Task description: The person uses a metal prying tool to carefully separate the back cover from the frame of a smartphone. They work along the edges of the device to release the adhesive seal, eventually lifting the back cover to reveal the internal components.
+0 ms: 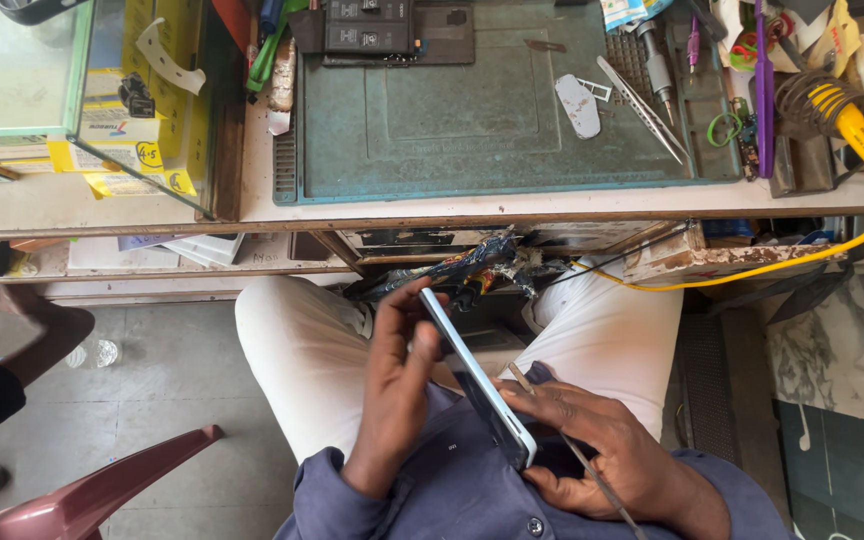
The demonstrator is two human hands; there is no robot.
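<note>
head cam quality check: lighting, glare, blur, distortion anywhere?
Head view: soft even daylight, no hard shadows; the left hand, phone and right hand with its thin metal tool are sharp enough, no motion blur. Mild glare washes the glass case top. Wide-angle bend shows along the bench edge; under-bench area is darker.
</note>
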